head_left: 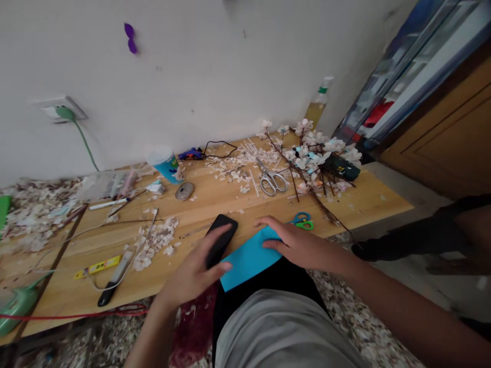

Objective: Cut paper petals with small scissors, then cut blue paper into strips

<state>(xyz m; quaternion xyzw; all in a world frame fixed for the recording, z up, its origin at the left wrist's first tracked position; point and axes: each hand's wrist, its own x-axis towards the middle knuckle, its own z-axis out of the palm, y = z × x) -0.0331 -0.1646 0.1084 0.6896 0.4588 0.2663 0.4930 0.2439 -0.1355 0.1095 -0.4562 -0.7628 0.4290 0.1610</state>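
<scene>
A bright blue sheet of paper (249,259) lies over my lap at the table's front edge. My right hand (293,243) pinches its right end between thumb and fingers. At its left end is my left hand (192,271), thumb and fingers spread apart, the thumb tip at the paper's edge. A black phone (225,236) rests on the table behind the paper, partly covered by my left hand. Just beyond my right hand lie scissors with blue and green handles (303,221), their blades hidden.
Silver scissors (270,179), blossom branches (310,153) and white scraps (233,166) cover the back of the wooden table (199,214). A blue cup (168,166), a bottle (317,105), a utility knife (115,281) and a green glue gun (21,304) stand or lie around.
</scene>
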